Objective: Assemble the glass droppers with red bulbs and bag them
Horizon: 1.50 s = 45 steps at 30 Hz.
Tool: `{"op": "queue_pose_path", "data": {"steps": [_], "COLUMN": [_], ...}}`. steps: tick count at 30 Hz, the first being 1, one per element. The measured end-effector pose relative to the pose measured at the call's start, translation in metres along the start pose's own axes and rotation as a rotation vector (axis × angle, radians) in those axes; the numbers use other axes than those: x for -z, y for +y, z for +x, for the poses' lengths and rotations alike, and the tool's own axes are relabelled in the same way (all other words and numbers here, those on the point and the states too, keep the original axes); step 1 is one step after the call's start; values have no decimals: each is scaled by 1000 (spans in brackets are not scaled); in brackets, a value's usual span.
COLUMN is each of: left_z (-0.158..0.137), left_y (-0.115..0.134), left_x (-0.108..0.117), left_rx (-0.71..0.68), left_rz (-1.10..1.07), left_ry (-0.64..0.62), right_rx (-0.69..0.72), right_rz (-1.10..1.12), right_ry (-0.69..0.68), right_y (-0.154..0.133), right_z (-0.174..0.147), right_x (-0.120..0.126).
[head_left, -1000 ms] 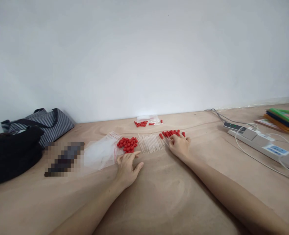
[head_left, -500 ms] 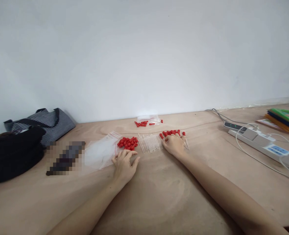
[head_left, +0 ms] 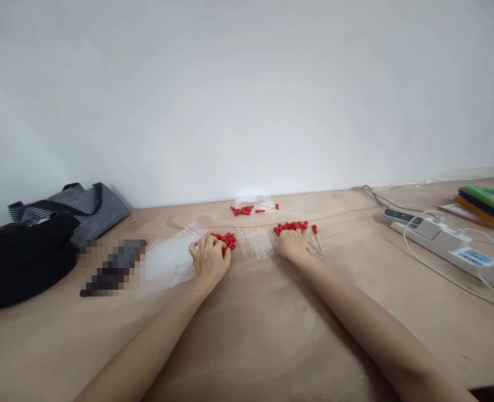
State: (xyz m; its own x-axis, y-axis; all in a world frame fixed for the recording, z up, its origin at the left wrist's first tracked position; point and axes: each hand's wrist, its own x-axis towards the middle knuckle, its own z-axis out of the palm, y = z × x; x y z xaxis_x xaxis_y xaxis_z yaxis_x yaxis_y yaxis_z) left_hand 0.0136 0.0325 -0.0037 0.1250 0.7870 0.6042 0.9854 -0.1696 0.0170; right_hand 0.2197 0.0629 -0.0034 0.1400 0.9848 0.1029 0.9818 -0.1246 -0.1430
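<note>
My left hand (head_left: pixel 210 258) reaches over a pile of red rubber bulbs (head_left: pixel 229 239), its fingers spread and bent down onto the near side of the pile. Just right of the pile lie thin clear dropper tubes (head_left: pixel 257 244), side by side in a loose row. My right hand (head_left: pixel 293 243) rests on a row of droppers fitted with red bulbs (head_left: pixel 291 226). Its fingers are curled, and the tips are hidden, so what they grip cannot be made out. One capped dropper (head_left: pixel 317 239) lies slanted beside that hand. Clear zip bags (head_left: pixel 169 261) lie left of the bulb pile.
Near the wall, more red bulbs (head_left: pixel 242 210) lie by a small clear bag (head_left: pixel 253 202). On the left are a striped bag (head_left: pixel 104 215), a black bag (head_left: pixel 24 265) and a blurred dark object (head_left: pixel 115 268). A power strip (head_left: pixel 452 245) with cables and stacked coloured items (head_left: pixel 488 204) occupy the right.
My left hand has moved forward onto the bulb pile, covering part of it. My right hand has shifted slightly left along the capped droppers, its fingers more curled, uncovering droppers on its right.
</note>
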Motion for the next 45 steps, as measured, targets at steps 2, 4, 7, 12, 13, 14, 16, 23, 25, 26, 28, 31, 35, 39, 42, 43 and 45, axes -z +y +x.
{"op": "queue_pose_path", "data": {"steps": [2,4,7,12,13,14,16,23,25,26,28,31,35,39,42,43,45], "left_z": [0,-4,-16,-48,-53,-56,-59,-59,-59,-59,-59,-58,-58,-60,-61,-61,-61], "left_y": [0,0,2,6,7,8,9,12,14,15,17,20,24,24,23,23,24], "left_x": [1,5,14,28,30,31,32,27,25,24,25,27,29,28,28,28,28], "left_rx": [11,17,-26,-318,-341,-347,-329,-301,-297,-291,-267,-203,-172,-171,-171,-180,-197], "left_rz": [-22,-60,-168,-427,-448,-461,-473,-484,-481,-480,-483,-495,-516,-525,-519,-520,-532], "left_ry": [24,65,115,-122,-170,-206,-248,-341,-344,-336,-318,-309,-319,-301,-305,-312,-319], "right_rx": [16,53,180,526,553,571,591,664,657,646,620,605,630,651,644,647,660], "right_rz": [4,11,22,65,80,96,135,307,355,381,423,460,454,446,472,478,489], "right_ry": [-3,-2,17,68,73,77,81,114,113,123,166,239,248,198,179,173,159], "right_y": [4,12,29,56,59,62,65,60,58,58,56,51,40,32,31,31,30], "right_z": [-6,-16,-38,-74,-79,-82,-84,-79,-79,-79,-80,-83,-90,-98,-101,-102,-103], "right_x": [5,11,16,7,6,5,5,0,-7,-10,-14,-13,-6,-3,-3,-3,-2]}}
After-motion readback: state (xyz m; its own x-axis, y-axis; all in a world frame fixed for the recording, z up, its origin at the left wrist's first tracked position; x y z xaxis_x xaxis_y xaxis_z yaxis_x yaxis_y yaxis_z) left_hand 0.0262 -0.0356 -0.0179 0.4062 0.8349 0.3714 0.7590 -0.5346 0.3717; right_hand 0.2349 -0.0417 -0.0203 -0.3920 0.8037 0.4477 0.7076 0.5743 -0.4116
